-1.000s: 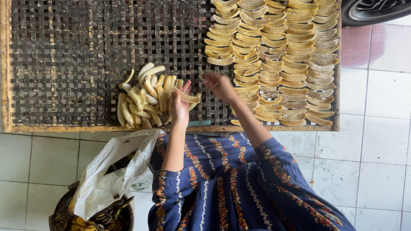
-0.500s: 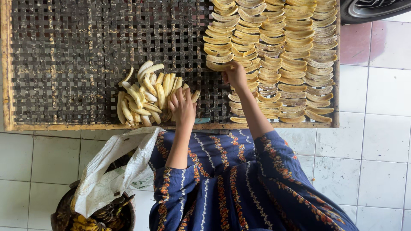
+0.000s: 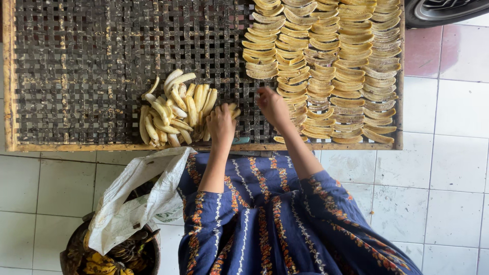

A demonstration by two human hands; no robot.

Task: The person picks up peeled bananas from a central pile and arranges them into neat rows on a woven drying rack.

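Banana slices, pale and peeled, lie in a loose heap on a dark woven drying rack, at about nine o'clock from the left hand. That hand rests on the heap's three o'clock edge, its grip curled narrow around a few slices whose tips poke out past the fingers at one o'clock. The right hand sits just beside it at two o'clock, fingers bent down against the rack at the lower left corner of the laid-out rows; whether its grip holds a slice I cannot tell. Those rows of darker yellow slices overlap in neat columns filling the rack's right part, from twelve to four o'clock of the right hand. The rack's wooden frame lies on a white tiled floor. At seven o'clock from the left hand a white bag drapes over a round basket with banana peels in it. Both arms come out of blue patterned sleeves.
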